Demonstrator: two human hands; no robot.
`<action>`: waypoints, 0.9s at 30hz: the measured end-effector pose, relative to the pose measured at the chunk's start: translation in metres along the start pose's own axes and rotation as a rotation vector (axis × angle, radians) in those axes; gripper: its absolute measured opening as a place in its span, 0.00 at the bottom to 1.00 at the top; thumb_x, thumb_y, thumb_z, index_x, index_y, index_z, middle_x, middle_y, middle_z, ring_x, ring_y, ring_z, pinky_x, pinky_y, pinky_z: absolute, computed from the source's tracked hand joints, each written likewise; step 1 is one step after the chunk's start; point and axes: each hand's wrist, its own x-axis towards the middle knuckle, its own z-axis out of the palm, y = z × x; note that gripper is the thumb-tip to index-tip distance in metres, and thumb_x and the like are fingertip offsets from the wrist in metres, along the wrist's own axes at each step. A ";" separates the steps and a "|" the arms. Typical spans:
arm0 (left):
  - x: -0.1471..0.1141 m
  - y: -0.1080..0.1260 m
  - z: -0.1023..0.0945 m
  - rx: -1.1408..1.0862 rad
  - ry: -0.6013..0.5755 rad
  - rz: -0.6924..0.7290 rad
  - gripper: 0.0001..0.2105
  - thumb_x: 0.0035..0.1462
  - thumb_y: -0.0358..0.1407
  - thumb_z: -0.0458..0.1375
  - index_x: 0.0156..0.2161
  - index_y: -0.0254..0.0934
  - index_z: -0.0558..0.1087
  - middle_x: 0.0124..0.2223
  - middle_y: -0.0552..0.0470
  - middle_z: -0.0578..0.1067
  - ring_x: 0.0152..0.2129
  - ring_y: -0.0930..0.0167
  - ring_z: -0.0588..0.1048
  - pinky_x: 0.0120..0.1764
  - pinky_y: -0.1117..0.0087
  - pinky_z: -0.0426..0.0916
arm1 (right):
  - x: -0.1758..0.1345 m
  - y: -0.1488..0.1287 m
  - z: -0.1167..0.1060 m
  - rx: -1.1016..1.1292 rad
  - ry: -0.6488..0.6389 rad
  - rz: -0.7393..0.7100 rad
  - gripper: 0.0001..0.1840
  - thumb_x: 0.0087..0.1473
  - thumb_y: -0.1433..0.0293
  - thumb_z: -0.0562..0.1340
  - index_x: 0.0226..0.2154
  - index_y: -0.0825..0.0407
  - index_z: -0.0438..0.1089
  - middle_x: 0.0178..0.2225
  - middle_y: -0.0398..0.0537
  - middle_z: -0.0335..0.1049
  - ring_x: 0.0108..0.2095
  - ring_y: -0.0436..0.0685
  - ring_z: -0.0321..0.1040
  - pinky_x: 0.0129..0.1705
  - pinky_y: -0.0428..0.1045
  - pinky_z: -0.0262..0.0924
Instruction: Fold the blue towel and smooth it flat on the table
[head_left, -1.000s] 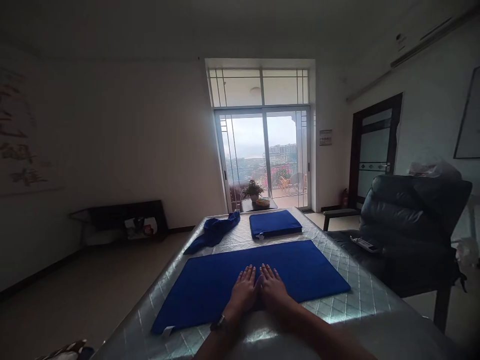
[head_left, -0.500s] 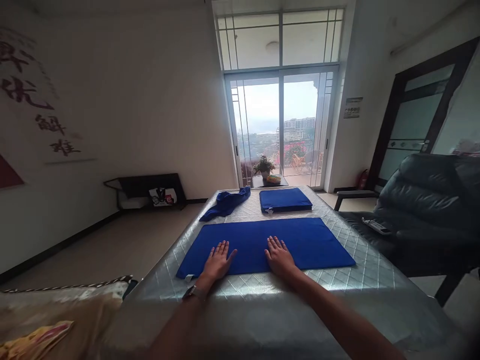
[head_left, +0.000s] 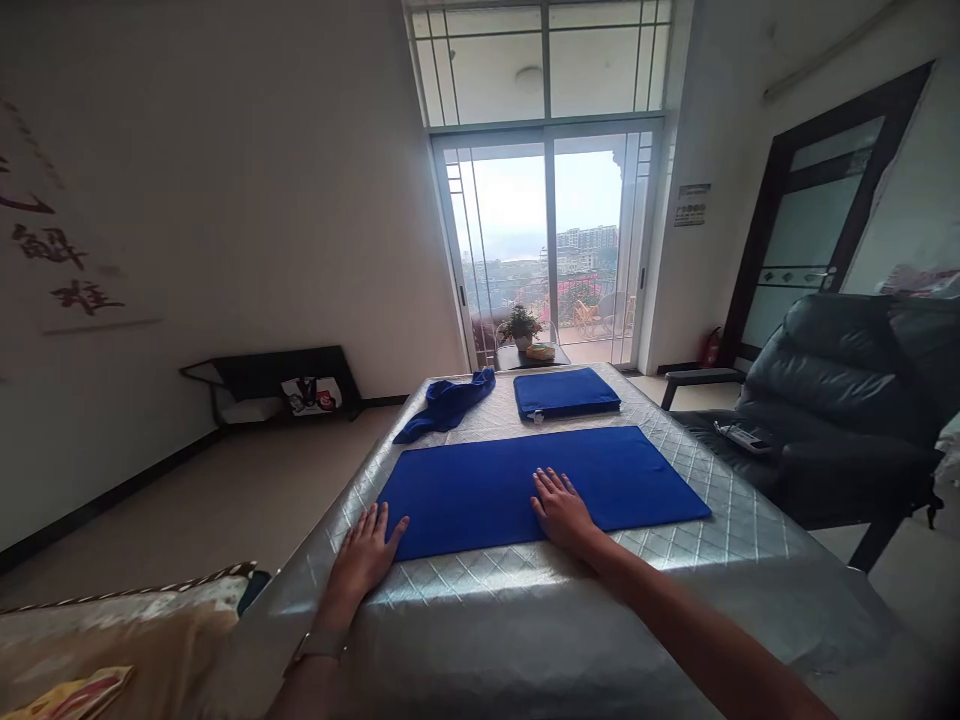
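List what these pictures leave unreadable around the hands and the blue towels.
- Head view: towel surface beneath the right hand, covered by the palm.
- Near left corner of the flat blue towel, hidden by the left hand.
- Small tag on the folded blue towel, too small to read.
- Crumpled blue cloth, folds hide its shape.

a home living room: balcony door (head_left: 547, 250), leather armchair (head_left: 840, 400).

Beyond the hands, a folded blue towel (head_left: 566, 392) lies at the far end of the silver quilted worktop (head_left: 720, 540), with a crumpled blue cloth (head_left: 448, 402) left of it. A black leather armchair (head_left: 840, 410) stands right of the hands, and a potted plant (head_left: 521, 325) sits by the glass door (head_left: 547, 240).
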 end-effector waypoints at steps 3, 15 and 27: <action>-0.001 0.000 -0.001 0.013 -0.001 0.005 0.38 0.64 0.55 0.35 0.68 0.28 0.54 0.69 0.36 0.56 0.67 0.56 0.54 0.63 0.50 0.51 | -0.003 -0.001 -0.004 0.007 -0.002 -0.012 0.31 0.65 0.61 0.45 0.67 0.55 0.53 0.69 0.51 0.47 0.70 0.58 0.39 0.70 0.59 0.32; 0.001 -0.010 0.000 0.052 -0.022 0.107 0.33 0.61 0.53 0.41 0.64 0.37 0.65 0.67 0.42 0.62 0.66 0.55 0.56 0.61 0.50 0.55 | -0.006 -0.003 -0.014 0.093 -0.007 -0.047 0.29 0.65 0.62 0.48 0.66 0.50 0.56 0.69 0.48 0.49 0.70 0.56 0.41 0.70 0.58 0.36; 0.000 -0.008 -0.004 0.013 -0.028 0.063 0.34 0.60 0.55 0.41 0.64 0.37 0.63 0.67 0.41 0.62 0.66 0.56 0.56 0.61 0.49 0.55 | -0.006 -0.003 -0.014 0.125 -0.015 -0.052 0.29 0.65 0.63 0.49 0.66 0.51 0.56 0.68 0.48 0.50 0.69 0.57 0.42 0.70 0.58 0.37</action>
